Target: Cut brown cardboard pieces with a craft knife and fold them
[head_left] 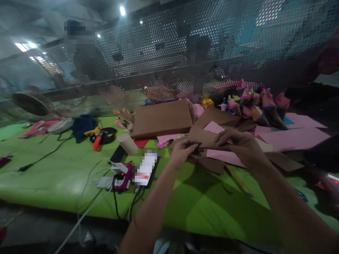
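My left hand (182, 150) and my right hand (239, 144) both grip a piece of brown paper (205, 138) held just above the green table (58, 176). The left hand pinches its left edge and the right hand holds its right end from above. Pink paper sheets (225, 157) lie under and behind the brown piece. Part of the brown paper is hidden by my fingers.
A large brown cardboard sheet (161, 118) lies behind. A cardboard tube (128, 143), a phone (145, 169), chargers with cables (116, 174), a glue gun (96, 139) and tape roll (107, 134) sit left. Several paper cones (254, 102) pile at back right. People sit behind a perforated screen (159, 53).
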